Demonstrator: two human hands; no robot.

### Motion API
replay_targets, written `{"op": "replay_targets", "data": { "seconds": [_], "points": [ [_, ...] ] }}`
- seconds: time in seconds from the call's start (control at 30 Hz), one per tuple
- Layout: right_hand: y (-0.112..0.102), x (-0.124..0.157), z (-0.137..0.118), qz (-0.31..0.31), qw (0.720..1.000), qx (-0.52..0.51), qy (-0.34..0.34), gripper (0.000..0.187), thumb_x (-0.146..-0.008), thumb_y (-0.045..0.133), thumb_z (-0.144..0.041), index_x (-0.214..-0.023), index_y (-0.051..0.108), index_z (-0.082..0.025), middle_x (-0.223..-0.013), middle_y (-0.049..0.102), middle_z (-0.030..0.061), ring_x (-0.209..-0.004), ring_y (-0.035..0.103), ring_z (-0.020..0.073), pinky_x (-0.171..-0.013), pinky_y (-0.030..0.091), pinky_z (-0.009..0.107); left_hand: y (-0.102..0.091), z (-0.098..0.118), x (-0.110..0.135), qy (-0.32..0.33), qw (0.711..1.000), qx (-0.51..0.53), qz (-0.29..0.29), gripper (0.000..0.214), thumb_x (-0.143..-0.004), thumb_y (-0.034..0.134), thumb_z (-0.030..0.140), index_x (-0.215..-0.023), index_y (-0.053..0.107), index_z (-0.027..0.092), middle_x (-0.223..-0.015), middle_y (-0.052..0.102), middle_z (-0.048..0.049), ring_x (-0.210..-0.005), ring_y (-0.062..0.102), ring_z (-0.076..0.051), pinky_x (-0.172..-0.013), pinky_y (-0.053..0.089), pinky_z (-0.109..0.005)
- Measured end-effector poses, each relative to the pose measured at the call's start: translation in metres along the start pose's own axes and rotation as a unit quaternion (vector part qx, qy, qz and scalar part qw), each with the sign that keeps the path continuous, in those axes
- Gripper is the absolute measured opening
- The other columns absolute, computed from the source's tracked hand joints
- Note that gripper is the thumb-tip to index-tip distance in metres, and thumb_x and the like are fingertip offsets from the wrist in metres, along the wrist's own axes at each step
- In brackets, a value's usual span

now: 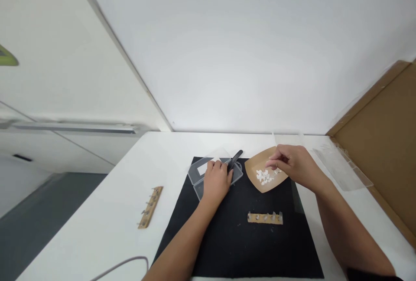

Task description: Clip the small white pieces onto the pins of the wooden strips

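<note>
My left hand (216,180) rests on a clear plastic box (199,172) at the back of a black mat (240,237), its fingers curled round a dark tool (234,159) that points up and to the right. My right hand (292,162) hovers over a brown paper dish (252,169) of small white pieces (264,176), fingertips pinched together; I cannot make out what they hold. A short wooden strip with metal fittings (265,217) lies on the mat in front of the dish.
A second wooden strip with pegs (150,207) lies on the white table (107,220) left of the mat. A clear plastic lid (342,166) sits at the right beside a brown cardboard panel (383,142). A grey cable (120,266) runs at the front left edge.
</note>
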State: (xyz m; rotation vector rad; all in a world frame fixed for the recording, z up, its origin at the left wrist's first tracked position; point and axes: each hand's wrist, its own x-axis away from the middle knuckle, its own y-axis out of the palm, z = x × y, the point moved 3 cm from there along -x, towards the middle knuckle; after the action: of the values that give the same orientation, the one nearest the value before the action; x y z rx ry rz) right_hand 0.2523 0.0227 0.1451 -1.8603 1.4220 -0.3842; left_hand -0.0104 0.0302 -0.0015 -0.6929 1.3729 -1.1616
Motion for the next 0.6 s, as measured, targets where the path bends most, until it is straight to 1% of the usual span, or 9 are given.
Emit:
{"op": "replay_targets", "data": {
  "seconds": [0.13,0.23,0.3,0.37,0.43,0.47,0.53,0.6],
  "points": [
    [0.005,0.003,-0.003,-0.014,0.998,-0.055,-0.005,0.02,-0.096,0.077,-0.034,-0.078,0.073,-0.025,-0.079,0.079,-0.003,-0.071,0.073,0.0153,-0.065,0.052,0.027,0.001,-0.001,0.0,0.01,1.0,-0.001,0.011,0.019,-0.099,0.065,0.026,-0.106,0.077,0.014,-0.093,0.069,-0.0146,-0.096,0.054,-0.034,-0.09,0.048,-0.047],
    [0.012,0.002,-0.004,-0.004,0.997,-0.071,-0.017,0.021,-0.096,0.077,-0.036,-0.079,0.073,-0.025,-0.08,0.079,-0.002,-0.071,0.073,0.0162,-0.065,0.051,0.028,-0.003,0.002,-0.002,0.028,0.999,0.009,0.033,0.021,-0.101,0.063,0.025,-0.113,0.076,0.013,-0.096,0.069,-0.0148,-0.096,0.054,-0.032,-0.091,0.048,-0.046],
    [0.019,-0.002,-0.002,0.003,0.996,-0.083,-0.016,0.022,-0.096,0.076,-0.038,-0.08,0.071,-0.024,-0.077,0.079,-0.0017,-0.068,0.073,0.0167,-0.065,0.05,0.028,-0.008,0.009,-0.002,0.045,0.997,0.02,0.053,0.022,-0.104,0.06,0.023,-0.117,0.075,0.015,-0.101,0.07,-0.0142,-0.098,0.054,-0.031,-0.093,0.049,-0.044],
    [0.026,-0.006,0.001,0.013,0.996,-0.087,-0.008,0.024,-0.097,0.076,-0.039,-0.08,0.069,-0.024,-0.071,0.078,-0.0022,-0.064,0.072,0.0168,-0.064,0.049,0.028,-0.015,0.019,-0.001,0.066,0.993,0.039,0.088,0.021,-0.104,0.06,0.021,-0.118,0.075,0.017,-0.106,0.071,-0.0133,-0.099,0.055,-0.029,-0.093,0.049,-0.041],
    [0.031,-0.008,0.004,0.027,0.997,-0.074,-0.002,0.025,-0.098,0.074,-0.039,-0.079,0.067,-0.024,-0.066,0.075,-0.0032,-0.061,0.069,0.0165,-0.064,0.048,0.029,-0.026,0.031,0.002,0.107,0.977,0.087,0.164,0.018,-0.102,0.063,0.017,-0.115,0.075,0.019,-0.104,0.071,-0.0117,-0.097,0.056,-0.027,-0.089,0.05,-0.039],
    [0.034,-0.008,0.005,0.033,0.998,-0.061,0.001,0.025,-0.098,0.073,-0.038,-0.079,0.066,-0.024,-0.065,0.074,-0.0036,-0.061,0.068,0.0164,-0.064,0.047,0.029,-0.03,0.036,0.004,0.118,0.969,0.107,0.19,0.018,-0.102,0.064,0.015,-0.114,0.075,0.02,-0.101,0.071,-0.0108,-0.095,0.057,-0.026,-0.087,0.05,-0.037],
    [0.037,-0.006,0.004,0.04,0.999,-0.032,0.01,0.025,-0.099,0.072,-0.038,-0.079,0.065,-0.025,-0.063,0.073,-0.004,-0.063,0.067,0.0173,-0.065,0.046,0.03,-0.039,0.043,0.007,0.12,0.957,0.132,0.23,0.016,-0.101,0.065,0.014,-0.112,0.074,0.02,-0.098,0.071,-0.0097,-0.092,0.058,-0.024,-0.085,0.05,-0.037],
    [0.038,-0.001,0.001,0.044,0.999,-0.01,0.02,0.025,-0.1,0.071,-0.039,-0.08,0.065,-0.025,-0.063,0.073,-0.004,-0.069,0.068,0.0188,-0.067,0.045,0.03,-0.044,0.046,0.01,0.115,0.952,0.134,0.25,0.012,-0.1,0.066,0.014,-0.108,0.073,0.02,-0.098,0.073,-0.0086,-0.093,0.061,-0.024,-0.087,0.049,-0.038]
  ]
}}
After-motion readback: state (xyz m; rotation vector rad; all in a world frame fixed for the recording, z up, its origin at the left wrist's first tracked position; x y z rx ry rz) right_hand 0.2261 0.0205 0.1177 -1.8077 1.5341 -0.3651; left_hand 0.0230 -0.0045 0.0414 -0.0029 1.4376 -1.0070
